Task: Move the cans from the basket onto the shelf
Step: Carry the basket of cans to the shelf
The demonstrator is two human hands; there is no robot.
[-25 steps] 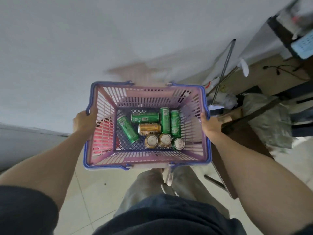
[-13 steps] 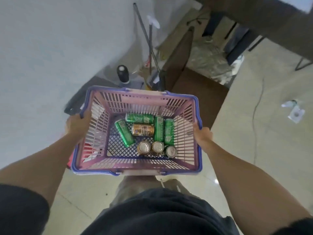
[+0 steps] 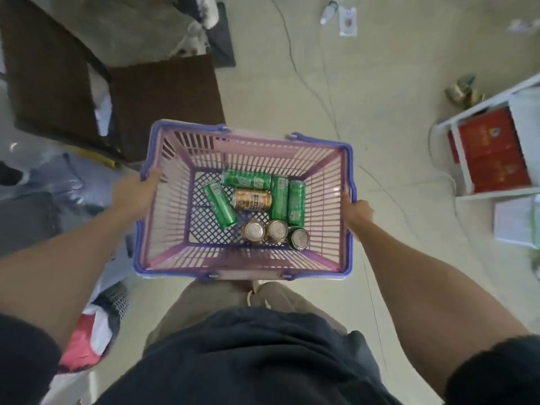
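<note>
A person carries a pink and purple basket (image 3: 327,206) at waist height over a tiled floor (image 3: 394,159), the left hand (image 3: 133,192) closed on the left rim and the right hand (image 3: 357,213) closed on the right rim, fingers wrapped over the purple edge and largely hidden under it. Eight cans lie in the basket's right half, nearer the right hand: along the near wall three stand upright, two gold-sided cans (image 3: 265,230) and one green-sided can (image 3: 299,238); beyond them four slim green cans (image 3: 295,203) lie on their sides, two running near to far, one slanted, one crosswise by the far wall, around a single gold can (image 3: 252,200) lying crosswise. None has left the basket. A white shelf unit (image 3: 479,106), apparently the destination, stands well apart at far right, holding red boxes (image 3: 493,153).
</note>
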